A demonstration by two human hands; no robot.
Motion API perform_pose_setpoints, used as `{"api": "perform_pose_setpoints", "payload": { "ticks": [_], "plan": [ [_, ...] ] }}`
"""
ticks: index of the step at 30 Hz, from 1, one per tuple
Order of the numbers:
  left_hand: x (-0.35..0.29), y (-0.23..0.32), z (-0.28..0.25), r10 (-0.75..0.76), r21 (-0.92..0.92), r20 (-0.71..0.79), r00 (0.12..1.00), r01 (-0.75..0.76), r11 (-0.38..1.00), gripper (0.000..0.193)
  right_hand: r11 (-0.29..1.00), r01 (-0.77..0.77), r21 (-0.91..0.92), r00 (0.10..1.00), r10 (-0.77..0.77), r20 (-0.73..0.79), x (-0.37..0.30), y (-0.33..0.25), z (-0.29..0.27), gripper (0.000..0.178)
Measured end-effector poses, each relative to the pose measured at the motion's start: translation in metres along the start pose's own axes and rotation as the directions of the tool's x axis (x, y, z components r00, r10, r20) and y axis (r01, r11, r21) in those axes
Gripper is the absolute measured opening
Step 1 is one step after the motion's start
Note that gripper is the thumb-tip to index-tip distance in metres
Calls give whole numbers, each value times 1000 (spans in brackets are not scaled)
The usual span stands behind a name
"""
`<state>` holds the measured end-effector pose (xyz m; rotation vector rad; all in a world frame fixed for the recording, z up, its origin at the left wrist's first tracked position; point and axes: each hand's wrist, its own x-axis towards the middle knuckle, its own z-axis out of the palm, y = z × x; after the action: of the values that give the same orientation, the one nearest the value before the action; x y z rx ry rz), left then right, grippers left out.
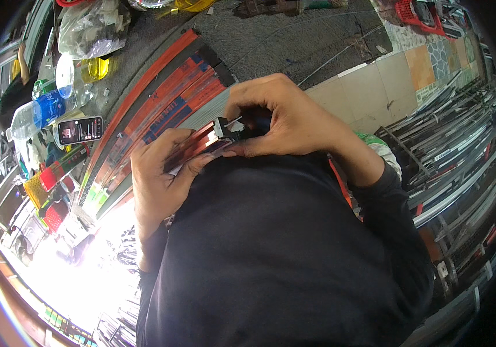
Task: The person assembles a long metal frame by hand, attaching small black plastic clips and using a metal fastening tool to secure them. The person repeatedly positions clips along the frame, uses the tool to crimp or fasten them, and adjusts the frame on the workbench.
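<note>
Gripping a reddish metal bar (195, 146) w/ left hand (164, 170), w/ fingers behind & thumb toward the near side. Pinching a small black piece (235, 135) w/ right hand (294, 118), fingers curled over top & thumb underneath, right at the bar's R end. Can't tell if joined to the bar or just touching; too small & dark. Holding both pcs just beyond a black shirt (283, 231), abt mid-pic, w/ bar tilted up toward the R.

Next out, past the hands: can see a bundle of long red bars (199, 87) w/ blue patches, lying slantwise by a dark grey surface (317, 34). To the L of that, nr it, a phone (80, 130) w/ lit screen, then a clear plastic bottle (48, 110) w/ blue label. Higher up, a yellow container (94, 69), then a clear plastic bag (94, 29), too crumpled to ID contents.

Off to the R: lots of long metal strips (450, 162), mostly grey w/ a few red bits. Btwn strips & grey surface, pale floor tiles (375, 87). Approx top R, a red basket (419, 20) w/ some items inside. Lower L: strong glare, washing out most detail.
</note>
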<state>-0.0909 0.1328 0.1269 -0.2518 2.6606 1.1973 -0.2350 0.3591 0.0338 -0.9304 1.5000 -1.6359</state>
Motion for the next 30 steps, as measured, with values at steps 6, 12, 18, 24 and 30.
{"api": "perform_pose_setpoints", "payload": {
  "ticks": [6,12,18,24,30],
  "plan": [
    [-3,5,-5,-18,38,25,1000,17,999,38,995,83,56,996,-82,-23,-1,9,12,23],
    [-9,5,5,-34,-8,-40,999,34,999,39,995,-100,-8,992,100,77,-5,2,2,21],
    [-1,0,13,170,139,-138,976,-151,979,43,998,-9,-66,1000,10,21,3,1,2,22],
    [-1,-1,12,147,112,-121,982,-134,985,38,997,-20,-79,999,23,31,3,2,-3,20],
    [-1,-9,16,264,171,-160,951,-236,957,39,1000,4,-1,998,-4,64,7,7,-3,21]
  ]
}}
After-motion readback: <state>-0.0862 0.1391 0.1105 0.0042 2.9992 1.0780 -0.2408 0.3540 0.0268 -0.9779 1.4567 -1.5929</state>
